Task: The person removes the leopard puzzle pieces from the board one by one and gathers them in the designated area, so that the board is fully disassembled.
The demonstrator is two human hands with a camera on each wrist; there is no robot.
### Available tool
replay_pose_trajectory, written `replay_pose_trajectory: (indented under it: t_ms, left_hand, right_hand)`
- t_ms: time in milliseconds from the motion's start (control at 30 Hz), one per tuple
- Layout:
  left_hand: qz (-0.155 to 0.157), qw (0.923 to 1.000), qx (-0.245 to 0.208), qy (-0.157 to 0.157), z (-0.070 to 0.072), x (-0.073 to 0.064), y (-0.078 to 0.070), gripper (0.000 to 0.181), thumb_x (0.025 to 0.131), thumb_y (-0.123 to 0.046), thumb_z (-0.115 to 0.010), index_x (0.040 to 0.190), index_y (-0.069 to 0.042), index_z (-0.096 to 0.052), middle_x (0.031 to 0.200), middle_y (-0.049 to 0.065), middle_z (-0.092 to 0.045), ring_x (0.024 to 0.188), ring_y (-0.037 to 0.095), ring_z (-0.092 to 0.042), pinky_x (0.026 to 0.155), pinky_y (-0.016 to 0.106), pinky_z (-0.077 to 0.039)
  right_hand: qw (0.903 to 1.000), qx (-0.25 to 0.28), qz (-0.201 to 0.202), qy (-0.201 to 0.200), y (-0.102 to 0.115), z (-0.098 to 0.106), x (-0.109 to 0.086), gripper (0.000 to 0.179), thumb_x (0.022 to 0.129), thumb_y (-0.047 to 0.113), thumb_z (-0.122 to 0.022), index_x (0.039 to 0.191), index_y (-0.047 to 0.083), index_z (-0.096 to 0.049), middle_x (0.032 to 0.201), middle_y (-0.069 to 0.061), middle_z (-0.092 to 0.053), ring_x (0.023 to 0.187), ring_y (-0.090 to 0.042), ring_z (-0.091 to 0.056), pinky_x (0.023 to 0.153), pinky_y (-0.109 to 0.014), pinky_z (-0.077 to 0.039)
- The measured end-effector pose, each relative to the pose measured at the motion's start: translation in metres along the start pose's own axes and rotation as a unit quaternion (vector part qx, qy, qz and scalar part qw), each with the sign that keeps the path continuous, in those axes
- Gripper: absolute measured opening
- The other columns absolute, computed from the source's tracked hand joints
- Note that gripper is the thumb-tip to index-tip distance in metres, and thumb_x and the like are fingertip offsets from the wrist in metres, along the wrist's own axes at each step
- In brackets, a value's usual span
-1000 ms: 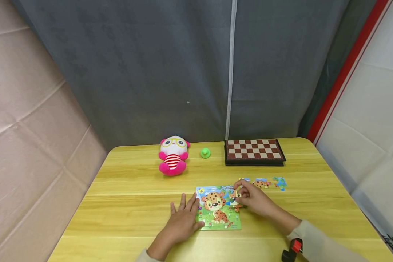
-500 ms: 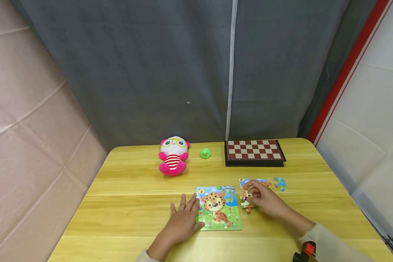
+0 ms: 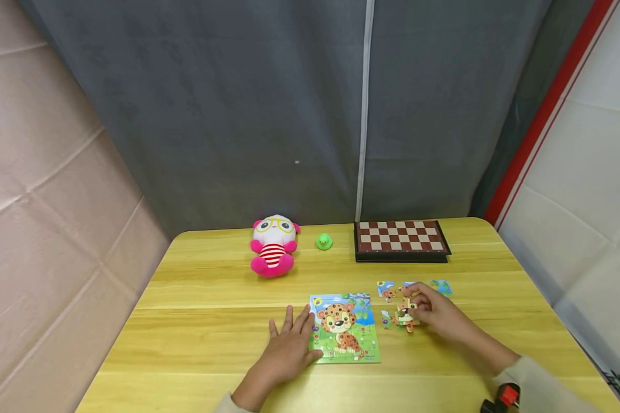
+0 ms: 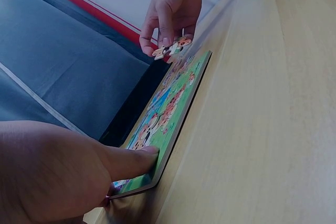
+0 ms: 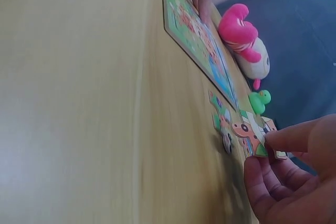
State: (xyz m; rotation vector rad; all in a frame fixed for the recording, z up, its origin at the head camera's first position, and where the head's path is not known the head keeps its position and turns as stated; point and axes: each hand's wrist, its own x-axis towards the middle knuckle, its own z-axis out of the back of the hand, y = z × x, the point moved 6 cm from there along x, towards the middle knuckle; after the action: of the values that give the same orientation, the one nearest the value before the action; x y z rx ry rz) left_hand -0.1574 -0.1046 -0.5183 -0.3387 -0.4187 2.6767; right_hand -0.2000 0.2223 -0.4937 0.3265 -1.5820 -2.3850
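My left hand lies with fingers spread at the left edge of a leopard jigsaw puzzle board. In the left wrist view its thumb rests on the board's corner. To the right of the board, my right hand pinches a jigsaw puzzle piece with a spotted animal pattern, held just above the table in the right wrist view. Another puzzle piece lies between that hand and the board. Further loose pieces lie behind, among them a blue one and a blue-green one, partly hidden by the hand.
At the back of the wooden table sit a pink-and-white plush panda, a small green duck and a folded chessboard. A grey curtain hangs behind the table.
My right hand has carried the pinched puzzle piece rightward, from the board's right edge to among the loose pieces. A piece now shows on the table to its left. The left hand stays still.
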Motion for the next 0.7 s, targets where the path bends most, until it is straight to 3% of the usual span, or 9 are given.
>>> replay_pose_trajectory:
  t_ms: [333,533,700]
  left_hand:
    - [-0.003,1.0,0.001,0.0,0.0,0.001,0.0,0.084,0.099,-0.054,-0.059,0.163,-0.008,-0.028,0.173,0.009,-0.013,0.154,0.052,-0.006,0.109,0.085,-0.01]
    - [-0.002,1.0,0.003,0.001,0.002,-0.001,-0.002,0.084,0.099,-0.053,-0.059,0.163,-0.007,-0.029,0.173,0.01,-0.015,0.154,0.052,-0.007,0.108,0.085,-0.011]
    - [-0.003,1.0,0.003,0.0,0.004,-0.002,-0.003,0.084,0.099,-0.053,-0.06,0.162,-0.007,-0.029,0.172,0.01,-0.015,0.154,0.053,-0.007,0.108,0.085,-0.011]
  right_hand:
    - [0.9993,-0.028,-0.015,-0.02,-0.012,0.018,-0.009,0.035,0.096,-0.005,-0.065,0.128,-0.008,-0.051,0.096,-0.013,-0.062,0.075,-0.011,-0.053,0.064,-0.024,-0.048]
    - [0.9941,-0.097,-0.009,-0.047,-0.019,0.022,-0.012,0.032,0.095,-0.004,-0.068,0.125,-0.003,-0.057,0.1,-0.008,-0.066,0.086,-0.012,-0.059,0.07,-0.024,-0.051]
    - [0.9885,-0.136,-0.001,-0.066,-0.019,0.024,-0.012,0.029,0.095,-0.002,-0.069,0.122,-0.001,-0.06,0.101,-0.006,-0.065,0.085,-0.01,-0.053,0.07,-0.023,-0.047]
